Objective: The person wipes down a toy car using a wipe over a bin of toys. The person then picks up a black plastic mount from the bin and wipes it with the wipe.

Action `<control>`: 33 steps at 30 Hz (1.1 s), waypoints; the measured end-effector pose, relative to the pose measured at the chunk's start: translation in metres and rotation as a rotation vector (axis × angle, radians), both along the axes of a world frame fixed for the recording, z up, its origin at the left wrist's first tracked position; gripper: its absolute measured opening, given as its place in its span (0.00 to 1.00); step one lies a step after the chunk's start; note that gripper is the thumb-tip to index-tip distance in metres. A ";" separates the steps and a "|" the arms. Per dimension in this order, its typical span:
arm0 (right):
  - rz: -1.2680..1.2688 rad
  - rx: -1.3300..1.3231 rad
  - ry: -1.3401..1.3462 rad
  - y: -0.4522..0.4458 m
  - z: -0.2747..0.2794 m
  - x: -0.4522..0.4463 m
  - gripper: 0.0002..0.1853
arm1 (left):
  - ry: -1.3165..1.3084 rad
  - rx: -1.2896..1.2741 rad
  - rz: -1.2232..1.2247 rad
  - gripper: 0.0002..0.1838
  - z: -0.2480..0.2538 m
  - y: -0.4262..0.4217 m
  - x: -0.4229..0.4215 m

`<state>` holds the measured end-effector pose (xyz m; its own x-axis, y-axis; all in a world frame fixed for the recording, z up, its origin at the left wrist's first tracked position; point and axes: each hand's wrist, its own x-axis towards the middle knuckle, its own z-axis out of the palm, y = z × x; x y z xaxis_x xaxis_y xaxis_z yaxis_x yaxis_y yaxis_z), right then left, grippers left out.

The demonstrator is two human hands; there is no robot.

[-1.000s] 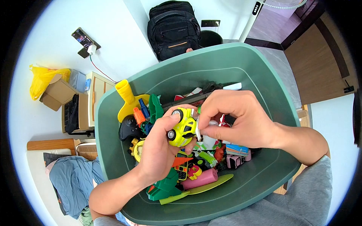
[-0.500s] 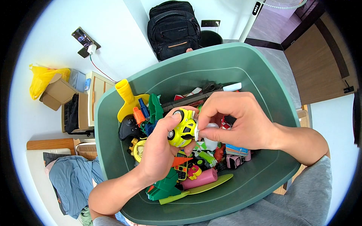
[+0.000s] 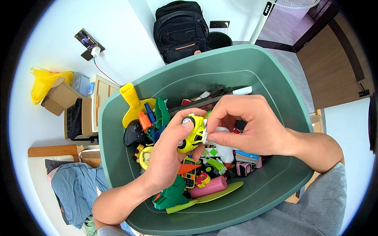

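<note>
Above a large green tub (image 3: 275,78), my left hand (image 3: 165,149) is closed round a yellow toy car (image 3: 193,135) with black wheels, its side turned up. My right hand (image 3: 252,126) pinches a small white part (image 3: 205,133) at the car's end, thumb against forefinger. Just below that hand a white rounded object (image 3: 223,151) shows, partly covered by the fingers. Toys fill the tub's bottom: a yellow shovel (image 3: 133,102), a black game controller (image 3: 134,133), an orange and blue toy (image 3: 145,120), a pink cylinder (image 3: 208,187) and a green toy racket-like piece (image 3: 216,194).
A black backpack (image 3: 181,31) stands against the wall beyond the tub. At left are a phone (image 3: 85,38) on a charging cable, cardboard boxes (image 3: 63,96) with a yellow bag (image 3: 47,82), and blue-grey cloth (image 3: 76,188). A wooden door (image 3: 334,63) is at right.
The yellow car has turned a little in my left hand, so its side faces differently. More of the white rounded object shows below my right hand. Both hands stay nearly in place.
</note>
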<state>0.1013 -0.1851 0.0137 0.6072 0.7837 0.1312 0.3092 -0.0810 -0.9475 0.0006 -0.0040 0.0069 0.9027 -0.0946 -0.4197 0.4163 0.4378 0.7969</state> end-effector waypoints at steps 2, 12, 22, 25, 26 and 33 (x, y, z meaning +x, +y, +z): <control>0.023 -0.014 -0.029 -0.001 -0.001 0.001 0.06 | 0.007 0.028 0.000 0.24 0.002 0.000 0.000; -0.013 -0.024 -0.081 0.000 0.003 -0.001 0.07 | -0.052 0.039 -0.010 0.23 0.004 0.000 0.001; -0.073 0.014 0.220 0.000 0.002 -0.002 0.09 | -0.158 0.039 -0.024 0.23 -0.001 0.000 -0.002; -0.057 0.034 0.215 0.000 0.000 0.000 0.10 | -0.187 0.040 -0.017 0.23 -0.002 0.000 -0.002; -0.057 0.035 0.215 0.000 -0.001 0.000 0.10 | -0.201 0.037 -0.007 0.23 -0.002 -0.001 -0.002; -0.063 0.035 0.365 0.001 -0.003 0.003 0.11 | -0.233 0.057 0.006 0.25 -0.003 -0.001 -0.001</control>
